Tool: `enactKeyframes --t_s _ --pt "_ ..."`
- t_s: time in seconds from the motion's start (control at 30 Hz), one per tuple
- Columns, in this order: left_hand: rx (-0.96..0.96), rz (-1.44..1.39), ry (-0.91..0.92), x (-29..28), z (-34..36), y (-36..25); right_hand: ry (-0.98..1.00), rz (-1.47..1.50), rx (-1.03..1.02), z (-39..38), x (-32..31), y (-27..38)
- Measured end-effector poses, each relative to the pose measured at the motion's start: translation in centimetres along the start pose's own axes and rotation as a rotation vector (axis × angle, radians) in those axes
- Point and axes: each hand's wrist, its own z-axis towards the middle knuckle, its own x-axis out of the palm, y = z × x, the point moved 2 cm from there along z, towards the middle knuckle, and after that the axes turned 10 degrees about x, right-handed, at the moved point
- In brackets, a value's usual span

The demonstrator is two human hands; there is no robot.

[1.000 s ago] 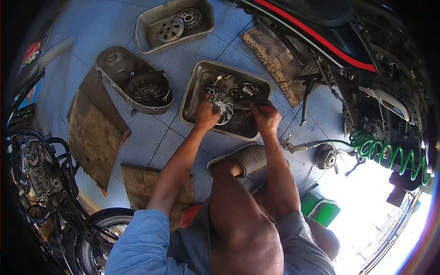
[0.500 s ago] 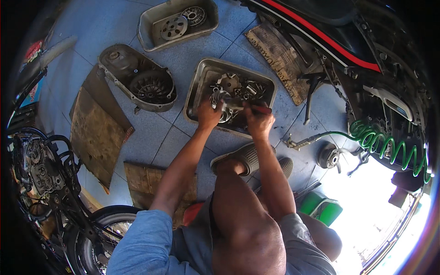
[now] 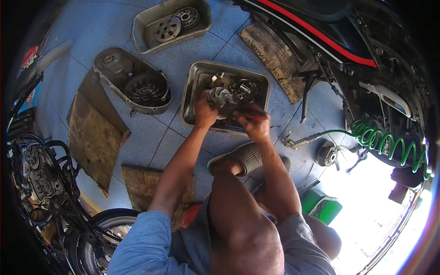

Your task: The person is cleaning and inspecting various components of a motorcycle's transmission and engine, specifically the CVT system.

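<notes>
In the metal tray (image 3: pixel 187 103) at the centre, my left hand (image 3: pixel 205 110) grips a silver finned round part (image 3: pixel 219 97) at the tray's left side. My right hand (image 3: pixel 255 124) is closed on a dark and red brush-like tool (image 3: pixel 251 113), blurred by motion, with its tip near that part's right side; whether they touch I cannot tell. Several small metal pieces (image 3: pixel 245 88) lie in the tray beyond my hands, some partly hidden.
An oblong engine cover (image 3: pixel 110 68) and cardboard (image 3: pixel 94 142) lie at left; a tub (image 3: pixel 140 36) of discs is beyond. A motorcycle frame (image 3: pixel 46 178) stands lower left. Vehicle bodywork (image 3: pixel 321 27), a green coiled hose (image 3: pixel 385 146) and a metal hub (image 3: pixel 326 156) are at right.
My right hand has moved left and back and forth beside the finned part with the tool. My left hand still grips the part, with slight shifts in its position and tilt.
</notes>
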Motion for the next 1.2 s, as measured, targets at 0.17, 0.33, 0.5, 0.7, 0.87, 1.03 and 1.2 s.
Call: enactKeyframes --t_s 0.17,0.33,0.5,0.7,0.87,1.03,1.2 --pt "0.151 0.052 0.159 0.8 0.7 0.7 -0.070 -0.344 0.000 1.7 -1.3 -0.7" --pt "0.081 0.087 0.371 0.2 1.3 0.0 -0.122 -0.196 0.019 0.6 -2.0 -2.3" --pt "0.175 0.240 0.420 0.0 1.8 0.6 -0.197 -0.220 -0.028 1.2 -2.2 -2.2" --pt "0.152 0.118 0.566 0.0 2.4 2.1 -0.012 -0.276 -0.140 4.6 0.1 0.1" --pt "0.122 0.117 0.584 0.8 2.7 -0.3 -0.091 -0.250 -0.051 3.5 -1.5 -0.1" --pt "0.204 0.054 0.479 0.0 2.6 2.3 -0.199 -0.227 0.021 2.5 -2.7 -1.6" --pt "0.146 0.116 0.602 1.4 2.5 1.1 -0.097 -0.042 -0.052 2.1 -1.1 -0.1"
